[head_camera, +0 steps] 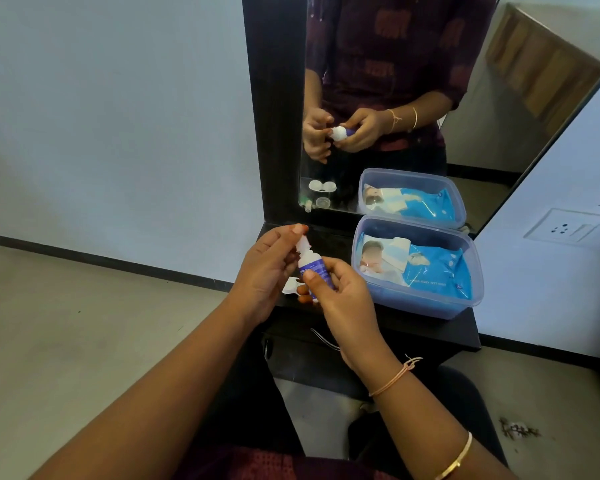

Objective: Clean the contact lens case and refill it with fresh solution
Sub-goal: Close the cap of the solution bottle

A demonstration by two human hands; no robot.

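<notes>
Head view, centre of the frame: the solution bottle [311, 271], white with a blue label, is held tilted above the dark shelf [430, 323]. The right hand [340, 299] is closed round its body, thumb across the label. The left hand [267, 268] pinches the white cap [303, 243] at the top between thumb and fingertips.

The step looks like working the cap, though opening or closing cannot be told. To do it well, keep the body still and let only the left fingers turn, without squeezing, so nothing spills.

The lens case itself is hidden behind the hands; only its reflection [321, 186] shows, open, low in the mirror [413, 81]. A white scrap [290, 285] lies below the left hand. Right of centre sits a clear tub [465, 306] holding a blue wipes pack [430, 268].
</notes>
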